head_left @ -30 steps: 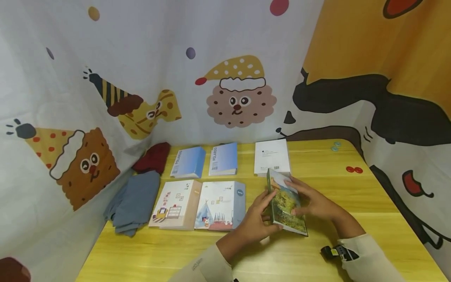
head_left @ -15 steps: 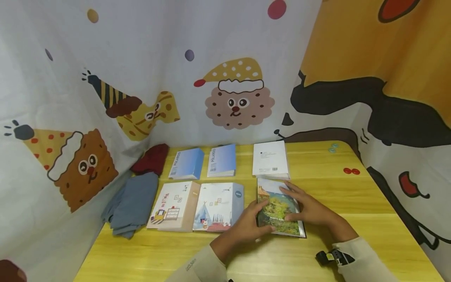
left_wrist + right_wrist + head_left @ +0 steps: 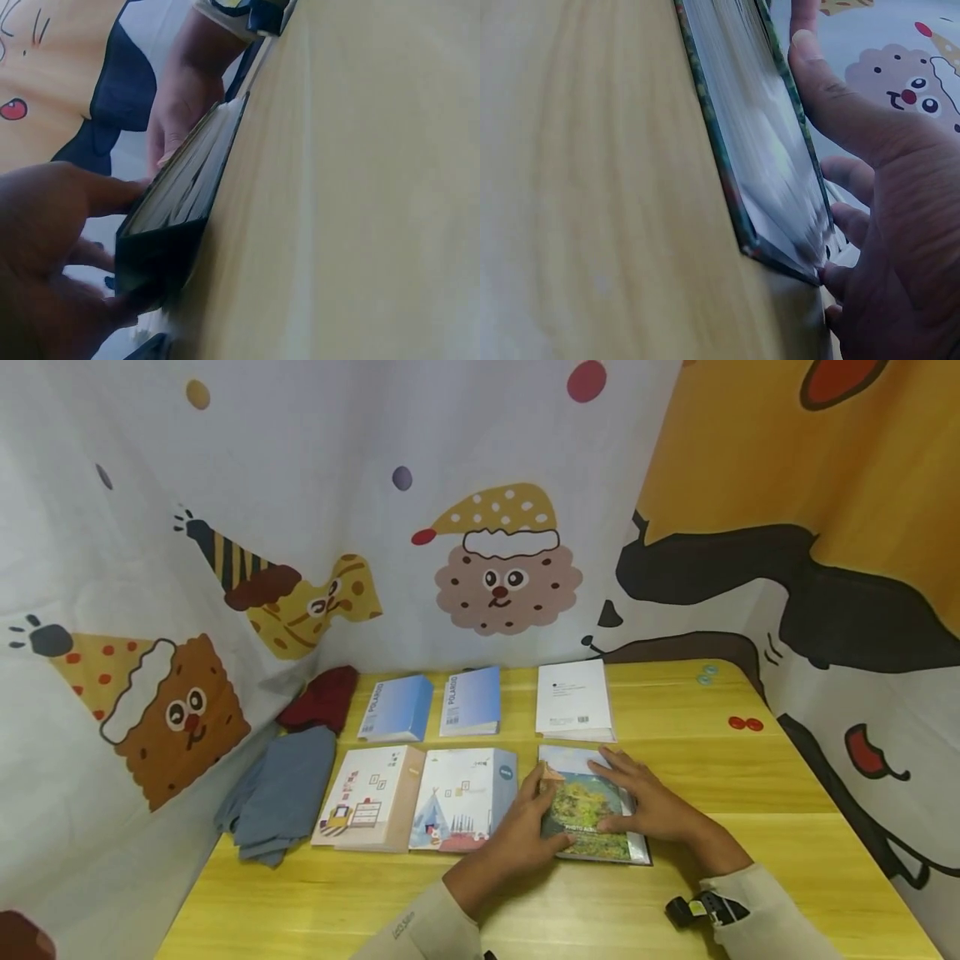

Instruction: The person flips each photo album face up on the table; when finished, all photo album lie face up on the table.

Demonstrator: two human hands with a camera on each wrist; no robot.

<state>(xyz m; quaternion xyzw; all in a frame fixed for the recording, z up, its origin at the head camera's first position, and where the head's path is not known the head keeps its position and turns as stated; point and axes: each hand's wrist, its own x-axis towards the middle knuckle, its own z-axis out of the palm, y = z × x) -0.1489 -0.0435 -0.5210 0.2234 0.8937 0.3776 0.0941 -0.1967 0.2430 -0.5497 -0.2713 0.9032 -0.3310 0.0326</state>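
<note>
A photo album (image 3: 581, 806) with a green and yellow landscape cover lies on the yellow table in the head view. At its left side, my left hand (image 3: 517, 827) grips the spine, thumb near the front edge and curled fingers farther back. Over the right part of the cover, my right hand (image 3: 648, 793) rests with fingers spread toward the far edge and thumb on the picture. The left wrist view shows the dark spine (image 3: 157, 259). White page edges (image 3: 761, 135) between the covers appear in the right wrist view.
Left of the photo album stand two white illustrated albums (image 3: 366, 793) side by side. Behind are two blue albums (image 3: 393, 706) and a white book (image 3: 573, 697). Folded grey cloth (image 3: 281, 797) and dark red cloth (image 3: 322, 697) lie left. Red discs (image 3: 746, 724) and pale blue rings (image 3: 707, 675) lie right.
The photo album was tilted up between both hands; it has come down flat and shifted slightly left, behind the white book's front. Both hands have stayed on it.
</note>
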